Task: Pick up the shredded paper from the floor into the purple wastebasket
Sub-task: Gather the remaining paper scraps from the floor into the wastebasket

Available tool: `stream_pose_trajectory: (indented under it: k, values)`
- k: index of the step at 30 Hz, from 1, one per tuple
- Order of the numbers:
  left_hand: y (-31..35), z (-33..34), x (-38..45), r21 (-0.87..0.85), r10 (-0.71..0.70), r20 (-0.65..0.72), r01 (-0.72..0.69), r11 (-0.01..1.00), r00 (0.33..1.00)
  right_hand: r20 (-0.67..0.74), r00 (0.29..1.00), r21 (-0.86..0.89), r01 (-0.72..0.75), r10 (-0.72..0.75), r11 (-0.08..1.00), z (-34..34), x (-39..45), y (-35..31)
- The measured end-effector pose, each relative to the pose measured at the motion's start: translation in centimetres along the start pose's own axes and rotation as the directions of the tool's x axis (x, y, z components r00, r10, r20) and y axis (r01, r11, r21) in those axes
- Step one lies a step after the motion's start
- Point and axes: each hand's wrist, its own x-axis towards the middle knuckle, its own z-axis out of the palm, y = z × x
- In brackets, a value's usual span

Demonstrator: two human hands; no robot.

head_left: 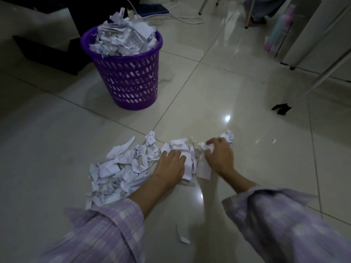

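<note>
Two hands on shredded paper (pixel 121 168) strewn leftward, left hand (pixel 171 166) flat, right hand (pixel 218 156) clutching scraps

Both arms reach forward and down, lilac plaid sleeves pushed up the forearms. Left hand (pixel 171 164) palm down, fingers straight and together, flat. Right hand (pixel 218 154) just beside it, knuckles up, fingers curled in a grip, wrist bent.

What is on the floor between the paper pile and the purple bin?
Only bare shiny tile lies between the paper pile and the purple bin, in the head view.
</note>
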Motion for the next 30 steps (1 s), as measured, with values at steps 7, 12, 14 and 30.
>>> stream_pose_trajectory:
  k: [7, 12, 14, 30]
  values:
    - [-5.5, 0.1, -1.9, -0.184, -0.277, -0.070, 0.260, 0.948, 0.958, 0.309, 0.929, -0.140, -0.165, 0.201, 0.976, -1.0, 6.6, 4.0]
    - [-10.1, 0.6, -4.3, -0.228, -0.674, 0.218, 0.708, 0.668, 0.706, 0.417, 0.909, -0.100, 0.026, 0.018, 0.995, 1.2, 5.0, 0.9]
    - [-11.1, 0.9, -5.0, -0.262, -0.763, 0.376, 0.851, 0.456, 0.525, 0.415, 0.908, 0.009, 0.056, -0.055, 0.998, 1.6, 3.3, -1.6]
    - [-10.9, 0.7, -6.8, -0.741, -0.556, 0.478, 0.652, 0.160, 0.680, 0.713, 0.598, 0.029, 0.497, -0.366, 0.867, 7.6, -4.8, -11.2]
